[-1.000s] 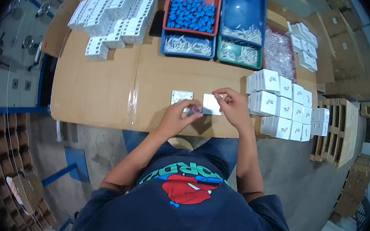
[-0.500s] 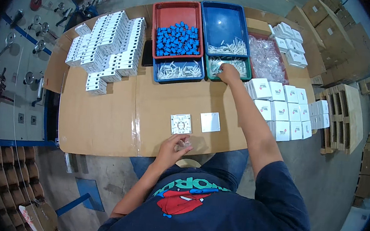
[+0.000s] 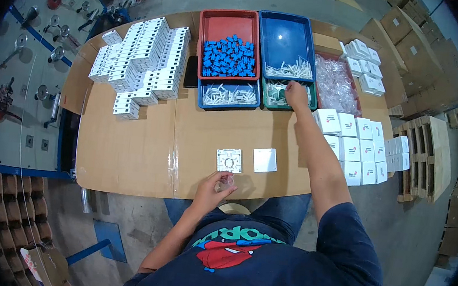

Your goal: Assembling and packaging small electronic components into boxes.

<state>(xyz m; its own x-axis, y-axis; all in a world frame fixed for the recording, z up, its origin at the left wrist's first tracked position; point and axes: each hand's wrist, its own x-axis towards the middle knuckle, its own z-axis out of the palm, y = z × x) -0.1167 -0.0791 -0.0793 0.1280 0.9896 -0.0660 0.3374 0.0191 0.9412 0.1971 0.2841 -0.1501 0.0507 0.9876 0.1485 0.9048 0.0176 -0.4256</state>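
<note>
My left hand [image 3: 212,192] is closed around a small crumpled clear plastic bag [image 3: 226,183] near the table's front edge. Just beyond it lies a white square electrical box or plate [image 3: 229,160], with moulded details on its upper face. To the right of that lies a flat, plain white square plate [image 3: 265,160]. My right arm is stretched forward, and my right hand [image 3: 298,96] reaches into a green tray [image 3: 266,103] of small white pieces [image 3: 276,92]. Its fingers point down and are drawn together; whatever is between them is hidden.
Behind are a red tray [image 3: 203,19] of blue clips and blue trays [image 3: 283,35] [image 3: 202,105] of white plugs. White switch-like units [image 3: 138,51] are stacked left, white boxes [image 3: 358,147] right. Clear bags [image 3: 336,84] fill another tray. A dark flat object [image 3: 191,72] lies beside the stacks.
The whole view has shifted slightly. My right hand has moved a little within the green tray, toward its right side. My left hand stays in place with the clear bag.
</note>
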